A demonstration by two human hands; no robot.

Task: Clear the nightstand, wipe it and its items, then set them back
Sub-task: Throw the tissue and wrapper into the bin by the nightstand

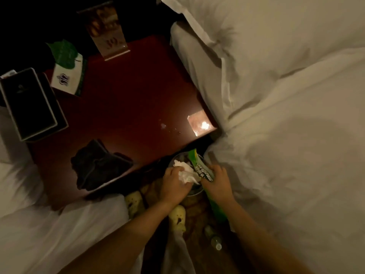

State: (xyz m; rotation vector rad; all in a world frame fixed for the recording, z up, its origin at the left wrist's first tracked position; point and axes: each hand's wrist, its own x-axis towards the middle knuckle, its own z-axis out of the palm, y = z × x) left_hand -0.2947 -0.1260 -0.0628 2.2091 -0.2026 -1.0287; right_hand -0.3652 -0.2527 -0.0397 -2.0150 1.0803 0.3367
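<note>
The dark red nightstand [134, 95] fills the middle, between two beds. Below its front edge, my left hand [173, 184] is closed around crumpled white tissue [186, 172] over a small round bin [194, 191] on the floor. My right hand [218, 179] grips a green snack packet [201, 168] whose top end pokes into the bin. On the nightstand stand a card display stand [107, 34], a green-and-white leaf-shaped card [67, 70], a black box [31, 103] at the left edge and a dark crumpled cloth [98, 165] near the front.
White pillows and duvet [276, 95] press against the nightstand's right side. Another white bed [49, 224] lies at the lower left. On the floor are my yellow slippers [177, 216] and a plastic bottle [216, 243]. Small wet spots [164, 126] and a bright reflection [201, 124] mark the tabletop.
</note>
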